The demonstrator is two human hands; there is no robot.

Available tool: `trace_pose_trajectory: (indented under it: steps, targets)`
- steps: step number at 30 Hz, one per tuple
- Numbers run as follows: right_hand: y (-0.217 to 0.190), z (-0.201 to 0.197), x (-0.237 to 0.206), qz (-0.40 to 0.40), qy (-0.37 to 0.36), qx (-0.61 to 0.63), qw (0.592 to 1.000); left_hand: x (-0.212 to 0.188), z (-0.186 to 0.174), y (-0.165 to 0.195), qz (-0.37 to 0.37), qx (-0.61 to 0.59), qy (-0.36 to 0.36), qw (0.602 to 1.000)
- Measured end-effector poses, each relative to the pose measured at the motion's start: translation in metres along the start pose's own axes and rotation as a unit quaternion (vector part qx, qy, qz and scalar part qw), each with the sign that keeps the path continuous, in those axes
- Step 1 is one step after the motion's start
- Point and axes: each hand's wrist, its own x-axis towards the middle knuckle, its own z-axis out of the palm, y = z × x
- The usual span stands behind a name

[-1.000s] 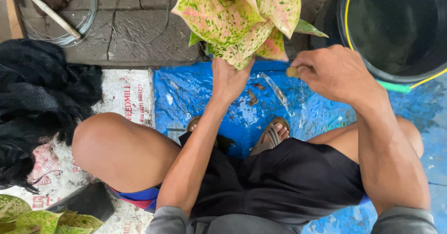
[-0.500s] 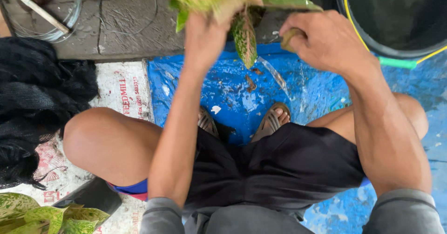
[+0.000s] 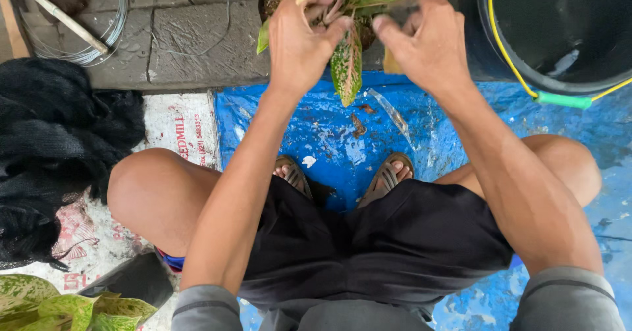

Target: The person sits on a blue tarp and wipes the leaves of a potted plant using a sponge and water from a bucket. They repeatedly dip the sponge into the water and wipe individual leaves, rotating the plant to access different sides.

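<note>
Head view: left hand [image 3: 299,44] grips the speckled plant [image 3: 347,61] at its stems (leaves green-pink); right hand [image 3: 424,48] pinches a yellowed leaf scrap [image 3: 391,62]. Blue tarp [image 3: 329,133] lies below.

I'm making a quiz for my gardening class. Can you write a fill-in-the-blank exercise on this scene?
1. Both hands, left hand and right hand, grip a speckled ____.
2. The tarp under the sandalled feet is ____.
3. The black bucket has a yellow-and-green ____.

Missing words: plant; blue; handle
</note>
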Motion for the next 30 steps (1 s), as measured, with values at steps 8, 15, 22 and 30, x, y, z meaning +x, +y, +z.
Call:
trace_pose_trajectory:
  steps: [8,15,22,30]
  targets:
    - [-0.026,-0.004,0.020,-0.321,0.072,-0.205,0.922,0.005,0.011,0.015,0.008,0.257,0.086,0.963]
    - [0.002,-0.029,0.009,-0.125,-0.008,-0.177,0.976,0.021,0.002,-0.006,-0.060,0.151,0.153,0.975]
    - [0.025,0.029,0.014,-0.007,-0.168,0.063,0.984,0.025,-0.007,-0.014,-0.045,0.059,0.143,0.987]
    - [0.011,0.047,0.009,0.079,-0.187,0.119,0.972,0.015,-0.008,-0.006,-0.104,0.061,0.128,0.984]
